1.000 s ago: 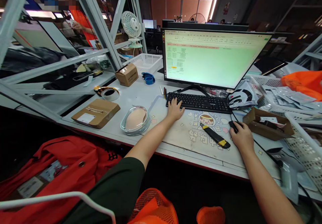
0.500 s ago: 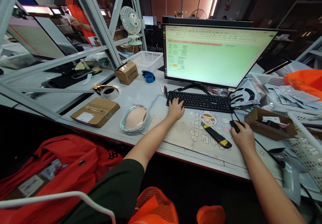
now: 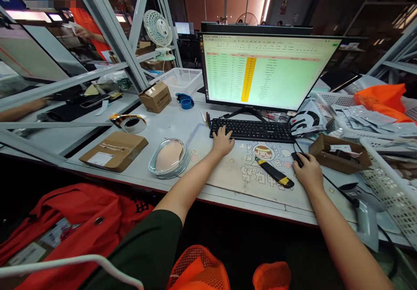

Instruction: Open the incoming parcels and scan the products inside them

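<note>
My left hand [image 3: 223,143] rests on the left end of the black keyboard [image 3: 257,130], its fingers spread over the keys. On the right, my right hand [image 3: 308,170] is wrapped over a black computer mouse [image 3: 299,159] on the printed desk mat [image 3: 224,175]. Between the hands lies a black and yellow utility knife [image 3: 275,173]. Behind the keyboard stands a monitor [image 3: 276,75] showing a spreadsheet with one orange column. Left of my forearm sits an oval clear container [image 3: 169,157] with a beige pad-like thing in it.
A flat carton [image 3: 114,151], a tape roll [image 3: 133,124] and a small box [image 3: 155,97] stand at the left. An open brown box [image 3: 339,154], a grey barcode scanner [image 3: 367,220] and white baskets [image 3: 387,168] crowd the right. A person in orange [image 3: 89,31] is at the far left.
The spreadsheet on the monitor now shows fuller rows and an orange column. The view has shifted slightly, while both hands keep their places. Another person's forearm shows at the left edge.
</note>
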Action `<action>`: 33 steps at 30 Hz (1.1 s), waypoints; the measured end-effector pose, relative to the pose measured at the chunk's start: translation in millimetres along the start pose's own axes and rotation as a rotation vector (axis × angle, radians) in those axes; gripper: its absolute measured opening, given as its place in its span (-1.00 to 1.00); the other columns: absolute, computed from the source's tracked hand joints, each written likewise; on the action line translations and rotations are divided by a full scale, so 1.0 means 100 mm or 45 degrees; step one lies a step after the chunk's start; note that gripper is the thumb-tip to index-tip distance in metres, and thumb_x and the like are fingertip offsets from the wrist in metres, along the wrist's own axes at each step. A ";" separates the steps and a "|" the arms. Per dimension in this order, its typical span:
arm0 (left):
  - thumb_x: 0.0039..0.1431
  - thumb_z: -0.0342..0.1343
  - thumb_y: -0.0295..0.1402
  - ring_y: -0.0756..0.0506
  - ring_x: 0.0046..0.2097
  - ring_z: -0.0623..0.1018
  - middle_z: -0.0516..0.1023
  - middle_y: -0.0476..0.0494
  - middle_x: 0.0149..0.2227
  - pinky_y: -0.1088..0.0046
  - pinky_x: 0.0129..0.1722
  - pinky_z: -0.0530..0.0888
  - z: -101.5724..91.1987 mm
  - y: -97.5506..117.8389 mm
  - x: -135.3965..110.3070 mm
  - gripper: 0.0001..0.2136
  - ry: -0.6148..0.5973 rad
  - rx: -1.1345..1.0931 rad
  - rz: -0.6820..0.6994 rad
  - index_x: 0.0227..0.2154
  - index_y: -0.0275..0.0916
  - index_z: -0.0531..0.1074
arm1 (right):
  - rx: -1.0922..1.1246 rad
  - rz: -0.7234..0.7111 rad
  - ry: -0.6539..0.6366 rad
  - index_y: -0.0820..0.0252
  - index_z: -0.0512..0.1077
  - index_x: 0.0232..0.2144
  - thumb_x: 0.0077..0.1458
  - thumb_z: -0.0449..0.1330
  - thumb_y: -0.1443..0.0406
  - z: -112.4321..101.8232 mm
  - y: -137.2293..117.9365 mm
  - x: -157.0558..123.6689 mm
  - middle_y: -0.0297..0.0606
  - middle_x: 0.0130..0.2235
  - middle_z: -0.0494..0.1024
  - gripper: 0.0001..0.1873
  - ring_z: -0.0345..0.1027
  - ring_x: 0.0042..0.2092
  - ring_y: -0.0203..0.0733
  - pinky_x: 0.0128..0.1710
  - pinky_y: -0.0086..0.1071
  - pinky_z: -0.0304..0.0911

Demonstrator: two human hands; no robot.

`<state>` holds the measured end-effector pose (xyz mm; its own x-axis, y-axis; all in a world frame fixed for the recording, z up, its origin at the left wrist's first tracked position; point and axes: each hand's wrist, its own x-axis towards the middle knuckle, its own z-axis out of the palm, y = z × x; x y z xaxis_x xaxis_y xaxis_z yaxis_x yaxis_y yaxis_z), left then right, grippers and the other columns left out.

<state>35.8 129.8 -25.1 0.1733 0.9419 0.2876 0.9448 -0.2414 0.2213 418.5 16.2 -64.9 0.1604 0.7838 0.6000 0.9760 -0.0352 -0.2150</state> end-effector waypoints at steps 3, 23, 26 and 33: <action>0.39 -0.02 -0.15 -0.40 0.48 0.10 0.04 -0.34 0.49 -0.27 0.38 0.16 -0.01 0.00 0.00 -0.51 0.004 0.004 -0.004 0.31 -0.13 0.38 | 0.014 0.009 0.026 0.23 0.60 0.08 0.20 0.13 0.15 0.00 0.00 0.00 0.04 0.15 0.50 -0.50 0.44 0.06 0.15 0.10 0.00 0.40; 0.35 0.04 -0.30 -0.42 0.43 0.20 0.27 -0.51 0.37 -0.10 0.39 0.20 -0.01 -0.02 0.01 -0.55 0.148 -0.128 0.082 0.21 -0.42 0.43 | 0.035 0.034 -0.040 0.19 0.60 0.07 0.15 0.12 0.15 0.03 0.02 -0.01 0.02 0.16 0.50 -0.49 0.42 0.08 0.13 0.12 -0.04 0.37; 0.34 0.05 -0.35 -0.33 0.43 0.23 0.31 -0.42 0.36 0.03 0.41 0.21 -0.11 0.07 -0.06 -0.60 0.143 -0.178 0.173 0.17 -0.36 0.48 | 0.029 0.052 -0.066 0.21 0.58 0.10 0.15 0.12 0.17 -0.01 -0.02 0.00 0.03 0.18 0.49 -0.47 0.43 0.09 0.13 0.12 -0.05 0.37; 0.28 0.18 -0.11 -0.44 0.38 0.27 0.34 -0.38 0.34 -0.16 0.41 0.16 -1.02 -0.54 -0.80 -0.54 0.017 -0.136 0.075 0.15 -0.23 0.52 | 0.041 0.077 -0.025 0.29 0.61 0.05 0.18 0.08 0.11 -0.09 -0.08 0.06 0.08 0.12 0.54 -0.45 0.48 0.06 0.17 0.06 -0.01 0.41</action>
<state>-57.8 43.2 35.1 0.2236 0.9224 0.3150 0.8979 -0.3206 0.3015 412.8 15.4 -52.3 0.2160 0.7930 0.5697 0.9592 -0.0633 -0.2755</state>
